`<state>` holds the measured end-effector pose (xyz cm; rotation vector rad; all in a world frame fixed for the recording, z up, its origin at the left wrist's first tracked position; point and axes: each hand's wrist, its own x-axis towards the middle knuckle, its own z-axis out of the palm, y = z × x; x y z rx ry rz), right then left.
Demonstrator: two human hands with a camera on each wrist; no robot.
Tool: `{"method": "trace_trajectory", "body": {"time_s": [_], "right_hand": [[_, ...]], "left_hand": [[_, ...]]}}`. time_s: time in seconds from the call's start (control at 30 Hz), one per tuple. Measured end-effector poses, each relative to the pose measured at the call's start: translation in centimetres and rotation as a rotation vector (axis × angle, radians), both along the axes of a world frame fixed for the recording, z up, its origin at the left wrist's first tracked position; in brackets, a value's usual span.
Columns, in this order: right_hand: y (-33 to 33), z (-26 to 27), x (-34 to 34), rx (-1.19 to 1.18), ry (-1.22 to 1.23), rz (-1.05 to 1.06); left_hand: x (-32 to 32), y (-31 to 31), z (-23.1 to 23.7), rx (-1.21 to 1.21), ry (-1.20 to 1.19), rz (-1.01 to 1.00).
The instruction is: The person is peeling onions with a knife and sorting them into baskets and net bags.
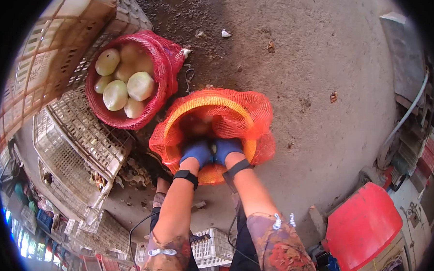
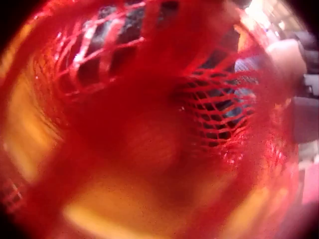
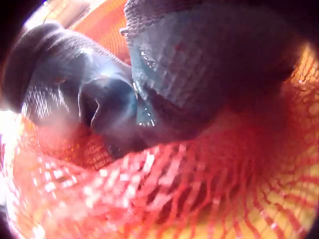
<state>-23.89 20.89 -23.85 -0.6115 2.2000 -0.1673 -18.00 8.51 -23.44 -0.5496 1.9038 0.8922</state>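
Observation:
Both hands wear blue gloves and reach down inside a yellow-orange basket [image 1: 206, 102] lined with a red-orange mesh bag [image 1: 259, 113]. My left hand [image 1: 197, 152] and my right hand [image 1: 227, 149] are side by side, near the basket's close rim. A small pale patch shows between them in the head view. In the right wrist view, the left glove [image 3: 75, 79] and right glove [image 3: 189, 69] lie against each other above the netting [image 3: 164, 184]. Their fingertips are hidden, and I cannot tell what they hold. Netting [image 2: 214, 104] fills much of the blurred left wrist view.
A pink-red netted basket [image 1: 157, 60] with several round pale-green vegetables [image 1: 115, 95] stands at the far left. Slatted plastic crates [image 1: 81, 144] are piled along the left side. A red panel [image 1: 363, 229] stands at the right. Scraps lie on the concrete floor [image 1: 317, 57].

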Motion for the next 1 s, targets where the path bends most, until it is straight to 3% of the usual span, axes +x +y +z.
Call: {"method": "trace_trajectory", "body": {"time_s": [0.03, 0.1, 0.23, 0.33, 0.43, 0.53, 0.63, 0.7, 0.73, 0.83, 0.97, 1.0], "right_hand": [[0.1, 1.3, -0.7, 0.034, -0.168, 0.034], [-0.3, 3.8, -3.3, 0.101, -0.483, 0.105], [1.5, 7.0, -2.9, -0.28, -0.538, -0.274], [2.2, 10.1, -3.2, -0.58, -0.732, -0.65], [2.6, 11.5, -3.1, -0.726, -0.905, -0.945], [2.6, 12.4, -2.9, -0.789, -1.207, -1.301], [2.6, 11.4, -1.9, -0.687, -1.069, -1.369], [2.4, 12.1, -2.0, -0.667, -0.804, -1.037], [2.4, 12.5, -2.0, -0.648, -0.67, -0.872], [2.8, 13.9, -1.7, -0.733, -0.543, -0.894], [3.1, 13.9, -1.9, -0.712, -0.86, -1.167], [2.7, 14.0, -1.9, -0.771, -0.948, -1.24]], "left_hand": [[0.2, -0.3, 1.2, -0.008, -0.015, 0.027], [-0.3, -2.5, 4.0, 0.122, 0.055, 0.283], [0.6, -5.0, 9.0, 0.385, 0.28, 0.861], [1.8, -5.5, 10.3, 0.77, 0.262, 1.319], [2.5, -5.2, 9.1, 0.942, 0.223, 1.42], [1.3, -5.4, 10.1, 0.789, 0.338, 1.141], [0.6, -5.5, 11.2, 0.683, 0.332, 0.928], [1.0, -5.5, 11.1, 0.614, 0.325, 0.778], [1.3, -5.5, 11.2, 0.456, 0.396, 0.71], [2.1, -5.7, 12.4, 0.298, 0.438, 0.822], [1.4, -5.5, 13.0, 0.616, 0.305, 1.054], [1.2, -5.0, 12.6, 0.58, 0.312, 0.993]]}}
